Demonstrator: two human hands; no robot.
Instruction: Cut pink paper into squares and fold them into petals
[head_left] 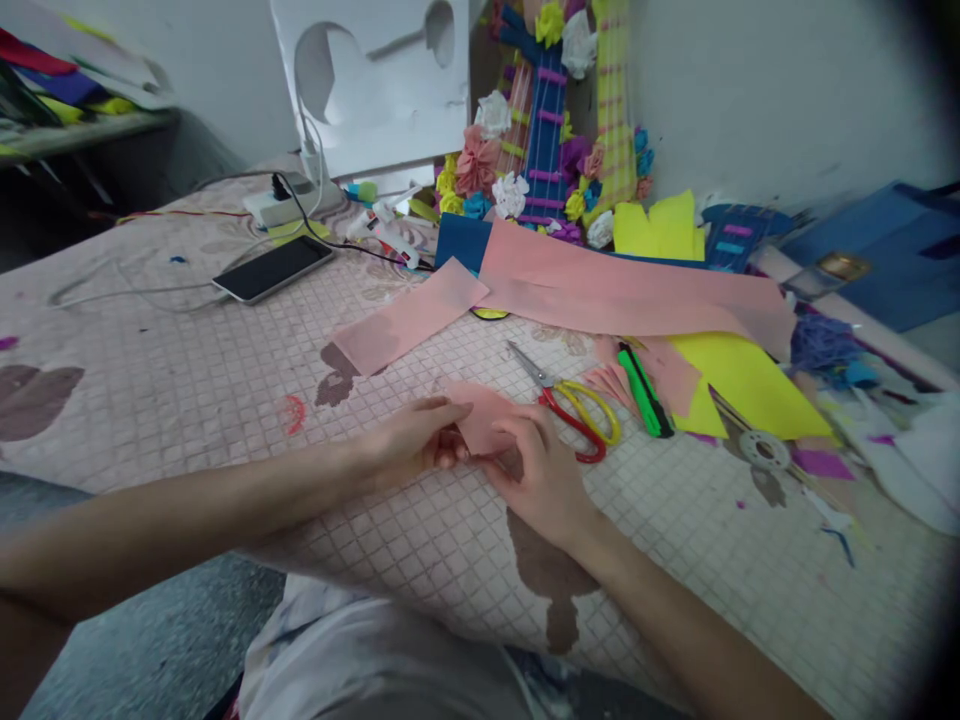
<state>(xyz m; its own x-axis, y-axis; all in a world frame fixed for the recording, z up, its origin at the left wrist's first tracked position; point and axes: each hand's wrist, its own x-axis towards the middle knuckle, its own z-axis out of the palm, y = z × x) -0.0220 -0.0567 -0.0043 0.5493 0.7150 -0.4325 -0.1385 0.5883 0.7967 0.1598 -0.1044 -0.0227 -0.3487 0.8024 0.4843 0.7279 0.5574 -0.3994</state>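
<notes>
Between my two hands is a small piece of pink paper (482,412), held a little above the patterned tablecloth. My left hand (420,440) pinches its left edge with thumb and fingers. On the right side, my right hand (541,470) grips the same piece, its fingertips over the paper and the thumb underneath. Just beyond my right hand lie scissors (574,402) with one red and one yellow handle. Next to them is a green utility knife (643,390). A longer pink paper strip (409,318) rests farther back.
A phone (274,268), a power strip (289,200) and a glue gun (390,235) with cords occupy the back left. Large pink paper (622,285) and yellow paper (750,385) spread across the right. Behind stand a white foam sheet (382,100) and paper-flower-decorated guitars (546,140).
</notes>
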